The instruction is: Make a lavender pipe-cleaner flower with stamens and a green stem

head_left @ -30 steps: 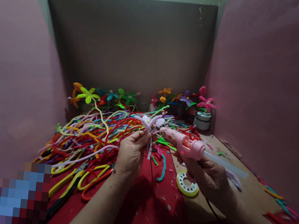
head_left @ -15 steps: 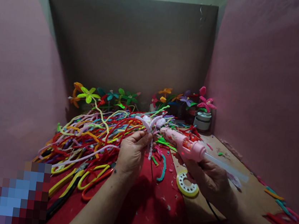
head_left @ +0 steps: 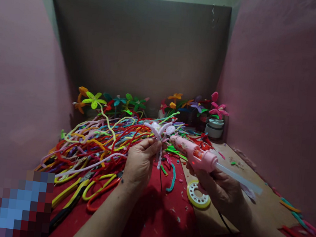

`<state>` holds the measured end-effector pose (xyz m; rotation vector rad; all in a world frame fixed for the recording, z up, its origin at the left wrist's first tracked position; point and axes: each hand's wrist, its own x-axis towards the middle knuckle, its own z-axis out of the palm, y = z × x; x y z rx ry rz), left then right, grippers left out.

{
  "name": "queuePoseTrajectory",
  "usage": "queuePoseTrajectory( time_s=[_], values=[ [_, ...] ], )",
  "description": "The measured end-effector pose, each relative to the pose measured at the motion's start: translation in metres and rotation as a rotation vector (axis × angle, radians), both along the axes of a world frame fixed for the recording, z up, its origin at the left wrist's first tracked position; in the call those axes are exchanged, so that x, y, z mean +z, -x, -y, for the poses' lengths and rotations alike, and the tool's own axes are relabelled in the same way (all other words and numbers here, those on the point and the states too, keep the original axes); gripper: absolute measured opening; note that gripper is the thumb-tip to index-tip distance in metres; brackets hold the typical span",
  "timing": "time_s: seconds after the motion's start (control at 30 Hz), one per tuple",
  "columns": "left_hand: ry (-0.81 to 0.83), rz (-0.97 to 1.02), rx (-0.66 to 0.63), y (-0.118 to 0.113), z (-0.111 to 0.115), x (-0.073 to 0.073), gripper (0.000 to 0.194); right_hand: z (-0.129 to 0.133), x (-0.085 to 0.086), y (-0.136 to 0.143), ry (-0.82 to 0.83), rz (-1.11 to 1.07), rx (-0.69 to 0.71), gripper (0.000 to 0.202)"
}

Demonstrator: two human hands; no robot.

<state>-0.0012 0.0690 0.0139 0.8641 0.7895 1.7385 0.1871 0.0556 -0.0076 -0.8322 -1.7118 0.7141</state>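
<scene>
My left hand (head_left: 141, 161) pinches a pale lilac pipe-cleaner flower (head_left: 159, 130) just under its petals, with a short fuzzy stem hanging below the fingers. My right hand (head_left: 221, 188) is wrapped round a pink hot glue gun (head_left: 190, 149), which points left. Its nozzle is close to the right side of the flower's base; whether they touch I cannot tell. A clear glue stick (head_left: 238, 178) sticks out of the back of the gun, and a small red light glows on its body.
Tangled coloured pipe cleaners (head_left: 87, 141) cover the left. Yellow-handled pliers (head_left: 73, 196) and scissors (head_left: 92, 191) lie by my left forearm. A yellow-rimmed tape roll (head_left: 198, 194) rests below the gun. Finished flowers (head_left: 141, 103) and a small pale pot (head_left: 214, 128) stand along the back wall.
</scene>
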Motion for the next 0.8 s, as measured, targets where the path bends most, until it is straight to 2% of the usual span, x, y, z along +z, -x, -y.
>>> queuePoseTrajectory(
  time_s=[0.37, 0.8],
  values=[
    [-0.009, 0.001, -0.015, 0.0006, 0.0012, 0.0001, 0.013, 0.0009, -0.0036, -0.0031, 0.073, 0.038, 0.009, 0.020],
    [-0.011, 0.005, -0.028, 0.0008, 0.0003, -0.0001, 0.012, 0.0032, 0.0041, -0.0018, 0.077, 0.077, 0.001, 0.027]
  ],
)
